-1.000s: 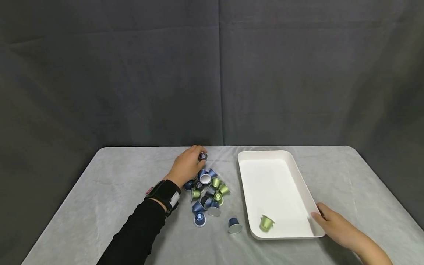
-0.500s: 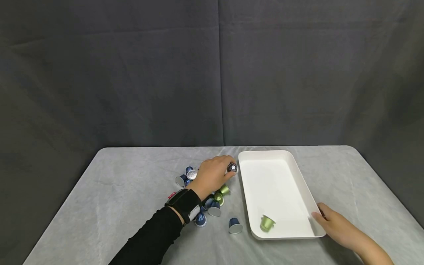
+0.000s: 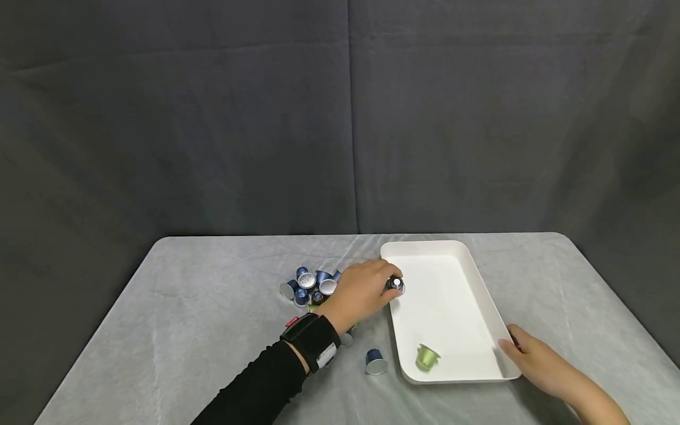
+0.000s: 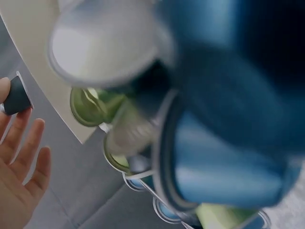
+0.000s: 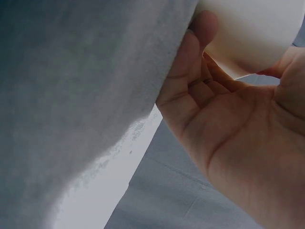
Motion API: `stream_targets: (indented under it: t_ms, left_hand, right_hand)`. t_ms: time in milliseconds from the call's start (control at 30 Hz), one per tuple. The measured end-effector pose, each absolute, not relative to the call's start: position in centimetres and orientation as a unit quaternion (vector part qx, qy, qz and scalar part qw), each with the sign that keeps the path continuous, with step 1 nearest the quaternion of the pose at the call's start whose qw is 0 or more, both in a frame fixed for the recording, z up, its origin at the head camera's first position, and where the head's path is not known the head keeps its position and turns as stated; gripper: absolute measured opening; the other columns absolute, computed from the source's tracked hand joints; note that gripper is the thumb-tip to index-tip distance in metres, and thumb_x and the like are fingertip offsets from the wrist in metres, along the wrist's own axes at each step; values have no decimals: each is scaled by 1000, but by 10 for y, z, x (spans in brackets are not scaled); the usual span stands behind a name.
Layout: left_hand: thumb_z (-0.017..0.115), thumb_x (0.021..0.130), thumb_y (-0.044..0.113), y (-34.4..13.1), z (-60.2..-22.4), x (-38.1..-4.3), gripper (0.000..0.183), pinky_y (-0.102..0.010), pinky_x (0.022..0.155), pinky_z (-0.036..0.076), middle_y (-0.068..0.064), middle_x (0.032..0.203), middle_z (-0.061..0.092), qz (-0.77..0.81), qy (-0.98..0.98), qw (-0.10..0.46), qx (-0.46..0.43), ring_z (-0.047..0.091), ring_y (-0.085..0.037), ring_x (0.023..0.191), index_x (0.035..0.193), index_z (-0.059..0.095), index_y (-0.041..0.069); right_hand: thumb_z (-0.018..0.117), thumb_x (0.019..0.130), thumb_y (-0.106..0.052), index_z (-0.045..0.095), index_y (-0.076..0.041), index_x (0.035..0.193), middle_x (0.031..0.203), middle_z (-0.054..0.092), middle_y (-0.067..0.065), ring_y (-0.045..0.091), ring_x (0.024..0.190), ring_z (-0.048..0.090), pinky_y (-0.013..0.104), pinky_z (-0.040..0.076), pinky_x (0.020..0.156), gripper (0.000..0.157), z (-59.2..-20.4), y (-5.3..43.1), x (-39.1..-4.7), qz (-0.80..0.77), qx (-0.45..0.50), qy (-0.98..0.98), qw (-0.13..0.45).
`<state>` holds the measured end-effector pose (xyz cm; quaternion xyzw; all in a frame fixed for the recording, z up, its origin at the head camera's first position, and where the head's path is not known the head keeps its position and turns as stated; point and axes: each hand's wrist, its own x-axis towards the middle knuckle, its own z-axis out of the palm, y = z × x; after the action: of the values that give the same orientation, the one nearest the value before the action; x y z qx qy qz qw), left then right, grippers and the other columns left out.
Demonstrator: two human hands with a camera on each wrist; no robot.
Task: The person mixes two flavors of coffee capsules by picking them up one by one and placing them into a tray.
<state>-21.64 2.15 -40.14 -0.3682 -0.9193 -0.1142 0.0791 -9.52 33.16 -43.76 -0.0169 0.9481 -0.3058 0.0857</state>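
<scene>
My left hand (image 3: 362, 292) pinches a black coffee capsule (image 3: 395, 284) between thumb and fingers, over the left rim of the white tray (image 3: 446, 313). In the left wrist view that dark capsule (image 4: 18, 98) shows at the left edge, its other fingers spread below. My right hand (image 3: 542, 363) grips the tray's front right corner; the right wrist view has its fingers curled under the tray's wall (image 5: 257, 33). One green capsule (image 3: 427, 358) lies tilted inside the tray near the front left corner.
A pile of blue, black and green capsules (image 3: 306, 280) lies left of the tray, partly hidden by my left hand and wrist. A lone blue capsule (image 3: 376, 362) lies near the tray's front left corner. A grey cloth covers the table (image 3: 175, 330); a dark curtain (image 3: 239, 118) hangs behind.
My left hand has carried the black capsule rightward, from above the pile's far side to the tray's left rim. The right hand and the tray have stayed put.
</scene>
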Motion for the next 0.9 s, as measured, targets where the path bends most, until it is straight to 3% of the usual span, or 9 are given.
stream_targets:
  t_ms: [333, 633, 900]
  left_hand:
    - [70, 93, 38, 40, -401, -198, 28, -23, 87, 47, 10, 108, 66, -75, -887, 71, -451, 60, -7, 99, 116, 69, 22]
    - [72, 91, 37, 53, -411, -189, 25, -25, 89, 44, 13, 108, 68, -57, -885, 17, -463, 60, -5, 101, 114, 71, 25]
    - [73, 91, 33, 58, -415, -187, 23, -24, 86, 45, 14, 107, 68, -74, -880, -8, -469, 59, -5, 98, 113, 72, 26]
  right_hand:
    - [45, 106, -19, 51, 7, 119, 108, 63, 17, 22, 88, 54, 35, 46, 70, 30, -438, 332, -96, -314, -12, 944, 99]
    - [45, 106, -18, 51, 7, 121, 111, 63, 22, 24, 93, 56, 40, 48, 74, 29, -438, 332, -94, -310, -21, 946, 90]
    - [47, 105, -16, 53, 6, 118, 110, 63, 19, 22, 91, 55, 37, 47, 72, 27, -440, 332, -93, -306, -23, 949, 79]
